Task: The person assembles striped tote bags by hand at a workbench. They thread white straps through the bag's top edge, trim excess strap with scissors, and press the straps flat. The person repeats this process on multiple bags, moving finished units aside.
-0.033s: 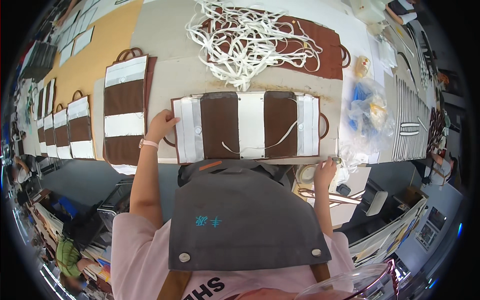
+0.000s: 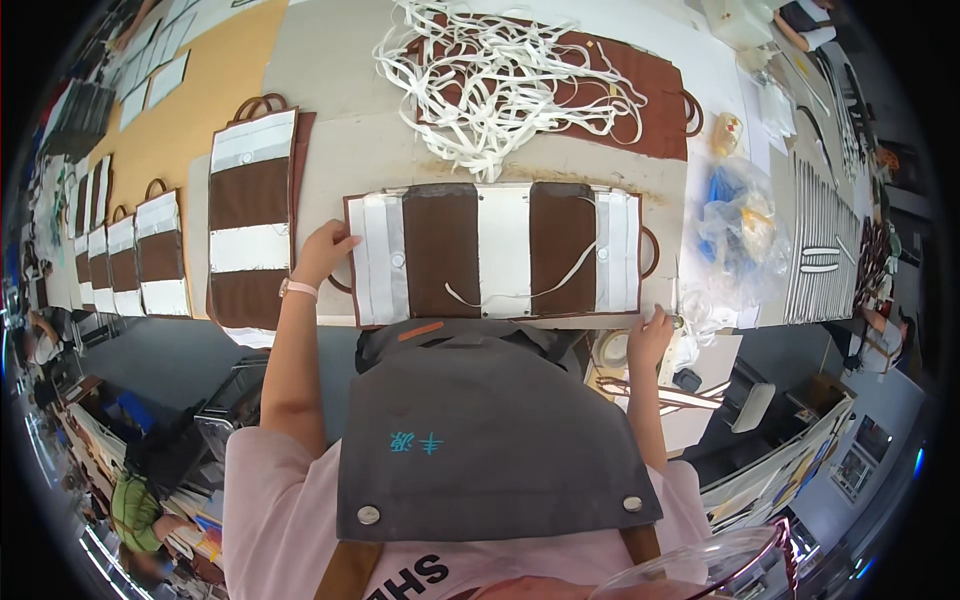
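A flat, opened-out bag body (image 2: 503,250), brown with white bands and a looped handle at each end, lies in front of me at the table's near edge. My left hand (image 2: 328,250) is closed at its left end, thumb over the edge beside the handle. Across the bag's right half curls a narrow white strip (image 2: 545,292), untouched by either hand. My right hand (image 2: 650,338) is off the bag's near right corner, fingers bent together. Whatever it may hold is too small to make out.
Tangled white strips (image 2: 500,85) cover a reddish-brown bag piece (image 2: 660,120) at the back. Similar striped bag bodies (image 2: 250,185) lie at left. Clear plastic bags (image 2: 742,225) and rows of grey strips (image 2: 820,240) are at right. A low side surface (image 2: 690,425) holds tape rolls.
My right hand has risen slightly toward the bag's near right corner. The left hand and the bag have barely moved.
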`<state>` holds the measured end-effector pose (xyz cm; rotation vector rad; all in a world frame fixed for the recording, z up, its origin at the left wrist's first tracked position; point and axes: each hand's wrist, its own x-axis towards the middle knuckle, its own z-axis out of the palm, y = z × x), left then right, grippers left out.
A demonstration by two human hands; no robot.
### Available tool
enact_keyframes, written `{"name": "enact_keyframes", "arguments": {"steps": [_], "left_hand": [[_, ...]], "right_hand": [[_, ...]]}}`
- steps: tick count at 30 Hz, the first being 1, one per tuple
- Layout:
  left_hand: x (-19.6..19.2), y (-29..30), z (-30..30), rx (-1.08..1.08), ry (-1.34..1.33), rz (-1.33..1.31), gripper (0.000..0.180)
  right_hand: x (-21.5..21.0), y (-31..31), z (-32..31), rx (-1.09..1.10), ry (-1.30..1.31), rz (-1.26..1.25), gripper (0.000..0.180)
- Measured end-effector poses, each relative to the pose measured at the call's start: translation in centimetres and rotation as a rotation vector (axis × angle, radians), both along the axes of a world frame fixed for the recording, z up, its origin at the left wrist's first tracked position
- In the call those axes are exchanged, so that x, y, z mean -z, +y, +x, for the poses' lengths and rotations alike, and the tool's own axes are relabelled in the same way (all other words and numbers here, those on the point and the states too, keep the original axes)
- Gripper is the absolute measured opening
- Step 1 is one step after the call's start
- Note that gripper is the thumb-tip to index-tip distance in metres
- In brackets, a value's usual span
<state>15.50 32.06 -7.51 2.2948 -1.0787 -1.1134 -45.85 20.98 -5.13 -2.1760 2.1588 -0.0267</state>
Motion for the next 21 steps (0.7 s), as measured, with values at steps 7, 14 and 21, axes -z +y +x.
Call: {"name": "enact_keyframes", "arguments": {"steps": [7,14,21], "left_hand": [[-3.4,0.9,2.6,-0.161,-0.086,-0.111,0.025],[-0.1,-1.2,5.0,-0.232,0.184,-0.251,0.035],[-2.4,-5.5,4.4,-0.245,0.121,0.007,0.046]], "right_hand": [[0.3,-8.0,7.2,-0.282,-0.069,-0.256,0.049],[4.4,-10.5,10.3,0.052,-0.218,-0.114,0.042],[3.9,-13.4,6.6,0.109,-0.646,0.254,0.021]]}}
